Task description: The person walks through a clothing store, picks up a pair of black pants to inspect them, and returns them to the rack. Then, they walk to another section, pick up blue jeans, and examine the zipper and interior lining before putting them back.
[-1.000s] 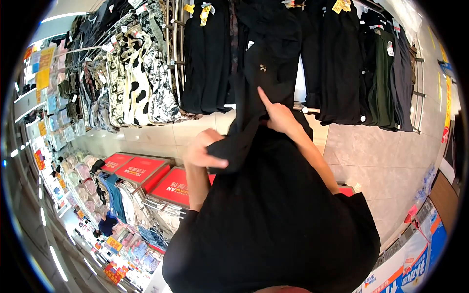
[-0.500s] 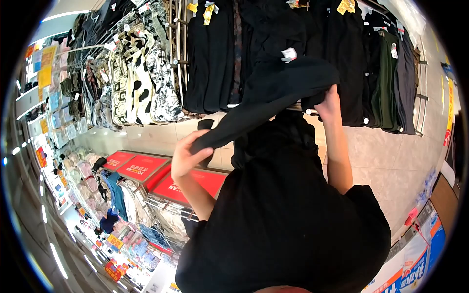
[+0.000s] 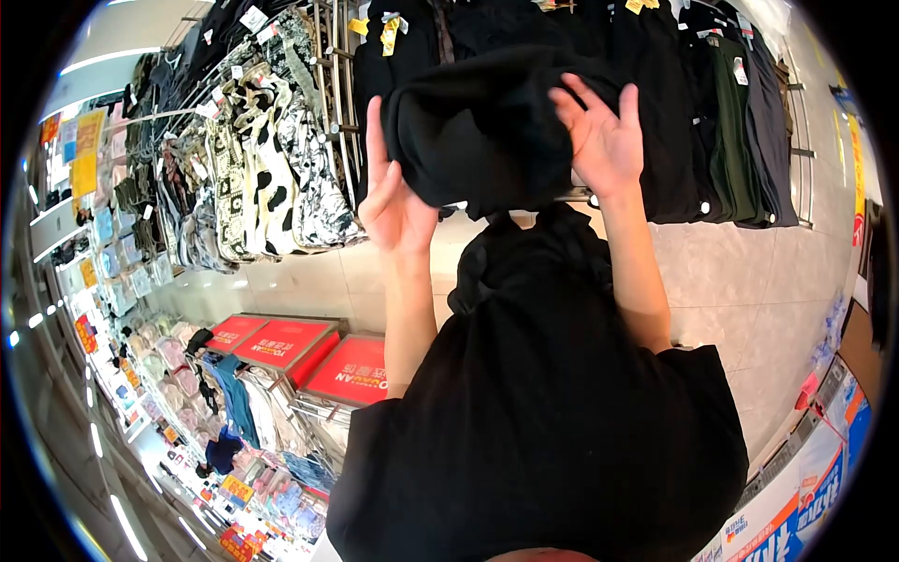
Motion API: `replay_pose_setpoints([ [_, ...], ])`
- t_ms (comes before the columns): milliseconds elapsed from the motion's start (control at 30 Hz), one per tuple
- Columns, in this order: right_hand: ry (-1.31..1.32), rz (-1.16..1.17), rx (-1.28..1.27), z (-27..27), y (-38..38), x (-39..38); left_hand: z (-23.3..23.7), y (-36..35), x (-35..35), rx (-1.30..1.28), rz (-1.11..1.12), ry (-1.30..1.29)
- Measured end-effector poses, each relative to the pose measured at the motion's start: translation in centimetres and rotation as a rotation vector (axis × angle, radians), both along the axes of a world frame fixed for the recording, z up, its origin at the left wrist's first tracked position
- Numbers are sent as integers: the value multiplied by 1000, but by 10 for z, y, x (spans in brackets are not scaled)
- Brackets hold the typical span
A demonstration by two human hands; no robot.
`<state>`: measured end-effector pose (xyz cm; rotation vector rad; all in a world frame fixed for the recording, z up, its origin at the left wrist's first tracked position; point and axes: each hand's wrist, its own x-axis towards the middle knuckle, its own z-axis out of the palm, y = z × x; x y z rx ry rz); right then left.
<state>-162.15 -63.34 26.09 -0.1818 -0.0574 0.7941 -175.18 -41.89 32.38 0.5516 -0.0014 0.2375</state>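
Observation:
A black garment (image 3: 459, 126), possibly trousers, hangs bunched and folded between my two hands, in front of a rack of dark clothes. At its left edge is my left hand (image 3: 398, 201), palm inward, thumb and one finger stretched up; the fabric hides part of the other fingers. My right hand (image 3: 604, 145) stands at the right edge with its fingers spread, the fingertips against or just in front of the cloth. Neither hand shows a closed grip. Whether the garment also rests on the rack below cannot be seen.
Black trousers (image 3: 655, 140) and dark green trousers (image 3: 735, 140) hang on the rack ahead. Patterned trousers (image 3: 272, 178) hang to the left beside a metal rack post (image 3: 339, 89). Red sign boxes (image 3: 281, 344) top a lower clothes rack at lower left. Tiled floor (image 3: 740, 272) lies right.
The garment, earlier stretched slantwise between both hands, is now gathered into a wider bundle. My left hand has moved up and right; my right hand has risen slightly and its fingers have spread.

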Motion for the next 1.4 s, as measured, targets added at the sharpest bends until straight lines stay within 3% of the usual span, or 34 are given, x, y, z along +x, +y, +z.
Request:
replay_pose_setpoints([
  [67,-210,-11,-538,7,6,-11,-2,1,9,-218,-30,9],
  [133,-364,18,-746,-2,6,-31,-6,0,19,-185,-35,21],
  [200,-964,-37,-929,-6,8,-49,-13,-2,25,-217,-69,41],
  [233,-944,26,-789,-1,12,-58,-15,-4,28,-211,-55,65],
  [267,-1198,-143,-868,0,21,-65,-16,-5,30,-214,-59,64],
  [333,-1180,76,-926,-15,30,-75,-13,-6,34,-320,-127,39],
  [367,-1178,72,-931,-21,31,-75,-11,-5,35,-242,-118,60],
  [433,-819,694,-1057,-25,33,-69,-6,3,37,-183,-126,30],
  [467,-818,697,-1054,-25,33,-74,-5,7,37,-123,-129,5],
  [500,-451,411,-681,-18,31,-81,-3,9,37,83,-107,18],
  [533,-90,123,-303,-7,30,-84,-5,14,32,83,-107,20],
  [600,25,46,-376,13,28,-74,-8,19,21,537,-146,140],
  [667,126,-31,-298,17,28,-61,-7,11,7,781,-264,217],
  [700,-39,65,-58,-1,22,-53,-5,7,0,792,-324,203],
  [733,-39,66,-58,-6,22,-53,-4,3,-5,803,-384,190],
  [800,-16,-35,-162,-10,24,-52,-14,-14,-11,926,-361,220],
  [833,-17,-30,-163,-2,26,-54,-15,-27,-11,870,-251,265],
  [1000,-556,-79,-592,35,32,-70,-21,-38,-4,663,5,456],
  [1100,-664,-99,-737,37,29,-72,-32,-26,-7,575,53,515],
  [1200,-587,-141,-893,49,29,-71,-37,-15,-6,401,82,564],
  [1233,-500,-152,-835,42,30,-72,-38,-12,-5,325,82,590],
  [1400,-393,-99,-942,46,26,-70,-40,-11,-5,338,7,613],
])
